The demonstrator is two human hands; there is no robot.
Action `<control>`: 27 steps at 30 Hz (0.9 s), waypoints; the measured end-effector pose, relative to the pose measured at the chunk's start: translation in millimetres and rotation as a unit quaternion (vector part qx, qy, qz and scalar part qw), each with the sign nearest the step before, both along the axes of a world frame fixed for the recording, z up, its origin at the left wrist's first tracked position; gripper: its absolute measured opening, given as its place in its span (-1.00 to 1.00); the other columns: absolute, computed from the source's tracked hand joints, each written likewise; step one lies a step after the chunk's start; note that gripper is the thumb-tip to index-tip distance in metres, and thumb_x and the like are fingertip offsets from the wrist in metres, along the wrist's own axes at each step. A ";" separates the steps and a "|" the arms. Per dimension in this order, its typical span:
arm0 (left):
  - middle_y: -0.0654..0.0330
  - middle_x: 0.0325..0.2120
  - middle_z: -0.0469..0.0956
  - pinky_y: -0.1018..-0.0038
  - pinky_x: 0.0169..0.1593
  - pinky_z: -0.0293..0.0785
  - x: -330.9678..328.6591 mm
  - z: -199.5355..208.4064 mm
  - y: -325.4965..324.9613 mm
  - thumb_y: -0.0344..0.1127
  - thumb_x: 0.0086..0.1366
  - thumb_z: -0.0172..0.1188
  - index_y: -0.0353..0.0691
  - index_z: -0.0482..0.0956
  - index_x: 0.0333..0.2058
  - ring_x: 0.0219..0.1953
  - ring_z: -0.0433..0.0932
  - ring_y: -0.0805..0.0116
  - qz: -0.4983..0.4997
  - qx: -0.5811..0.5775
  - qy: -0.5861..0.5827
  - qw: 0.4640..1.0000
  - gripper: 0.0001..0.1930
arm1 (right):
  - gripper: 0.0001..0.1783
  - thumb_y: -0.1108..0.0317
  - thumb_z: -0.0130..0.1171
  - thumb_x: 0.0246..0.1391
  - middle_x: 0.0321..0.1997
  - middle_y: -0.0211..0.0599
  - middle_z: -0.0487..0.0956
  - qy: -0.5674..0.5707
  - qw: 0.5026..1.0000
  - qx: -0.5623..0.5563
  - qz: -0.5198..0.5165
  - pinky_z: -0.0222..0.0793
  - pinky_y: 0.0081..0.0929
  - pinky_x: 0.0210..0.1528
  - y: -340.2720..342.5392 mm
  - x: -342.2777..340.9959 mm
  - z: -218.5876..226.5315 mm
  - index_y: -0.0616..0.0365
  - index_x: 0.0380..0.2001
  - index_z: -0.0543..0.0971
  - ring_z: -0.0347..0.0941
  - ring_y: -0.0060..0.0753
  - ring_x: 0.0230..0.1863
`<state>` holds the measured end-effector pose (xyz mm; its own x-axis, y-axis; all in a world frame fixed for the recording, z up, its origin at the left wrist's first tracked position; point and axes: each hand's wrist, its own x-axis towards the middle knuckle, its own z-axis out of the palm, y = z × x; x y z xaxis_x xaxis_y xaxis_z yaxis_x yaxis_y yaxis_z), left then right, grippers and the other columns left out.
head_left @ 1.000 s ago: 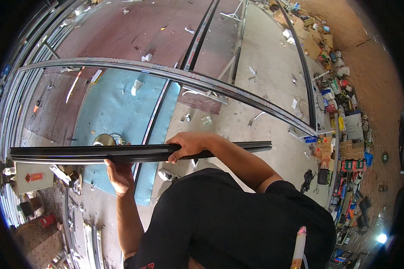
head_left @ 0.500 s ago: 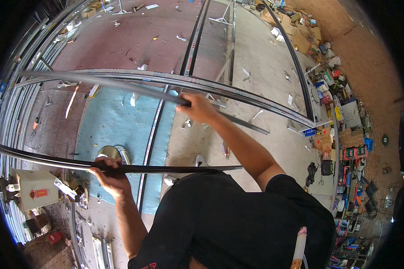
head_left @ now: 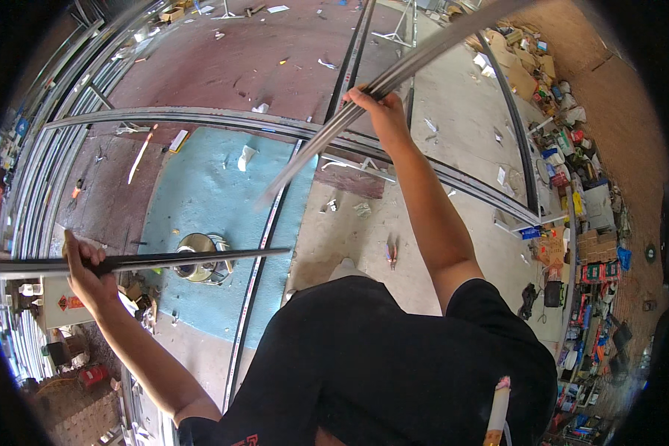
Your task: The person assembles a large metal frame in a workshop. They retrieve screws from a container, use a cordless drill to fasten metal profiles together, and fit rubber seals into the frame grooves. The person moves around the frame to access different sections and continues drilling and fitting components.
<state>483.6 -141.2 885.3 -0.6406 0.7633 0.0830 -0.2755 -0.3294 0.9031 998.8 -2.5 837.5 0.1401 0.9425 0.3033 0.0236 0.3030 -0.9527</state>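
Observation:
My left hand [head_left: 89, 275] is closed round a long dark metal profile [head_left: 193, 258], which lies nearly level from the left rim to above the blue mat. My right hand [head_left: 383, 119], raised further out, grips a grey metal profile [head_left: 446, 50]. This second bar slants from above the mat up past the top right edge, its near end blurred. Beneath it, a large frame of metal bars [head_left: 201, 115] stretches across the workspace. Under the left bar, a round metal object [head_left: 198, 256] sits on the blue mat [head_left: 178, 175].
Long profiles [head_left: 41, 197] are stacked along the left. Pliers [head_left: 391, 253] lie on the concrete before me. Boxes, tools and loose goods [head_left: 598, 223] line the right wall. A light-coloured box [head_left: 59, 301] stands at lower left. A cigarette [head_left: 498, 412] shows at the bottom right.
My left hand has moved left and slightly outward with its bar. My right hand has gone up and right, swinging its bar so the far end now points to the upper right.

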 end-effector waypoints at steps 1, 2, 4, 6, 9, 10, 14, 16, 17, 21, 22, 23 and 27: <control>0.42 -0.65 0.25 0.56 -0.49 0.14 -0.3 2.7 7.8 -0.19 0.37 0.26 -0.05 0.42 -0.48 -0.62 0.18 0.60 -0.024 -0.012 0.043 0.999 -0.73 | -0.83 0.27 0.33 0.14 -0.34 -0.41 0.65 0.007 0.999 -0.038 -0.016 0.35 -0.52 -0.13 0.2 -1.7 -8.0 0.14 -0.29 0.66 0.50 -0.57 -0.28; 0.41 -0.63 0.31 0.58 -0.52 0.14 1.3 5.0 17.0 -0.18 0.34 0.29 -0.07 0.46 -0.45 -0.64 0.19 0.61 -0.040 -0.038 0.061 0.997 -0.76 | -0.83 0.29 0.34 0.13 -0.35 -0.42 0.64 0.016 0.998 -0.064 -0.024 0.34 -0.54 -0.16 1.9 -3.1 -16.8 0.14 -0.29 0.66 0.49 -0.58 -0.31; 0.41 -0.61 0.40 0.62 -0.58 0.15 11.5 6.7 38.6 -0.14 0.30 0.34 -0.11 0.56 -0.36 -0.66 0.22 0.64 -0.055 -0.091 0.123 0.987 -0.79 | -0.83 0.33 0.35 0.11 -0.38 -0.43 0.62 0.133 0.986 -0.102 0.012 0.32 -0.55 -0.22 8.0 -8.0 -36.8 0.17 -0.28 0.66 0.44 -0.58 -0.37; 0.42 -0.59 0.45 0.63 -0.63 0.13 29.0 5.4 64.4 -0.15 0.31 0.31 -0.16 0.63 -0.18 -0.69 0.22 0.67 -0.073 -0.167 0.235 0.955 -0.77 | -0.84 0.37 0.34 0.12 -0.40 -0.43 0.58 0.242 0.963 -0.111 0.044 0.28 -0.54 -0.29 13.6 -15.7 -58.1 0.22 -0.27 0.65 0.35 -0.59 -0.47; 0.39 -0.52 0.58 0.63 -0.66 0.12 68.3 -7.8 113.9 -0.13 0.33 0.27 -0.19 0.62 0.02 -0.73 0.23 0.65 -0.126 -0.146 0.365 0.911 -0.63 | -0.89 0.45 0.25 0.17 -0.31 -0.36 0.61 0.325 0.934 -0.098 0.108 0.36 -0.49 -0.18 25.4 -31.7 -84.8 0.22 -0.24 0.65 0.43 -0.53 -0.34; 0.34 -0.45 0.63 0.64 -0.66 0.14 81.9 -14.4 130.7 -0.11 0.30 0.30 -0.20 0.62 0.03 -0.72 0.26 0.65 -0.171 -0.177 0.362 0.899 -0.60 | -0.87 0.49 0.21 0.18 -0.26 -0.31 0.61 0.340 0.920 -0.086 0.173 0.38 -0.45 -0.07 29.2 -35.6 -91.8 0.23 -0.20 0.64 0.47 -0.49 -0.23; 0.24 -0.47 0.63 0.63 -0.60 0.34 124.5 -37.4 198.4 -0.09 0.17 0.44 -0.28 0.57 0.07 -0.67 0.41 0.60 -0.279 -0.207 0.411 0.843 -0.44 | -0.77 0.55 0.20 0.13 -0.01 -0.15 0.63 0.349 0.898 -0.089 0.252 0.36 -0.31 0.13 66.3 -69.2 -115.6 0.21 -0.11 0.60 0.51 -0.35 -0.06; 0.21 -0.54 0.58 0.60 -0.57 0.43 137.0 -45.9 228.9 -0.08 0.10 0.50 -0.31 0.56 0.05 -0.63 0.49 0.55 -0.302 -0.210 0.475 0.799 -0.39 | -0.76 0.53 0.22 0.14 0.03 -0.17 0.62 0.363 0.891 -0.092 0.256 0.36 -0.31 0.16 91.2 -90.3 -123.9 0.19 -0.10 0.60 0.52 -0.36 -0.04; 0.23 -0.57 0.56 0.58 -0.58 0.43 140.6 -49.1 244.1 -0.08 0.09 0.51 -0.33 0.62 -0.08 -0.64 0.49 0.55 -0.315 -0.206 0.488 0.787 -0.48 | -0.76 0.52 0.22 0.15 0.05 -0.18 0.61 0.372 0.886 -0.098 0.259 0.36 -0.31 0.17 105.2 -98.7 -125.6 0.18 -0.09 0.60 0.52 -0.37 -0.03; 0.11 -0.49 0.64 0.38 -0.47 0.49 144.8 -61.2 311.4 -0.17 0.08 0.49 -0.27 0.64 -0.17 -0.60 0.56 0.34 -0.315 -0.243 0.637 0.660 -0.59 | -0.68 0.39 0.27 0.19 0.00 -0.22 0.60 0.395 0.871 -0.135 0.260 0.41 -0.34 0.18 151.8 -124.6 -128.0 0.20 -0.01 0.54 0.55 -0.37 -0.01; 0.07 -0.50 0.64 0.33 -0.43 0.52 144.7 -65.2 323.0 -0.18 0.08 0.47 -0.27 0.65 -0.22 -0.58 0.59 0.27 -0.306 -0.235 0.669 0.635 -0.64 | -0.67 0.37 0.27 0.19 0.01 -0.22 0.60 0.404 0.862 -0.152 0.266 0.40 -0.33 0.19 161.7 -130.6 -127.8 0.19 0.01 0.53 0.55 -0.37 0.00; 0.03 -0.48 0.63 0.26 -0.36 0.52 143.4 -69.0 335.1 -0.19 0.10 0.45 -0.24 0.65 -0.24 -0.50 0.61 0.15 -0.283 -0.220 0.694 0.624 -0.68 | -0.65 0.34 0.28 0.19 0.01 -0.22 0.60 0.411 0.854 -0.167 0.271 0.39 -0.33 0.21 173.2 -134.8 -126.8 0.19 0.02 0.53 0.54 -0.37 0.01; -0.02 -0.41 0.63 0.11 -0.21 0.53 127.1 -84.3 370.8 -0.17 0.14 0.40 -0.17 0.66 -0.27 -0.30 0.63 -0.10 -0.241 -0.202 0.747 0.586 -0.74 | -0.50 0.05 0.15 0.29 0.14 -0.12 0.56 0.266 0.867 -0.295 0.302 0.35 -0.28 0.27 208.0 -131.7 -117.0 0.23 0.09 0.51 0.50 -0.27 0.15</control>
<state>610.7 229.6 801.0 0.2144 0.9764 0.0254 0.9484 -0.2143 0.2335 867.1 205.4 720.5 -0.4605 0.8618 -0.2130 -0.4596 -0.4367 -0.7734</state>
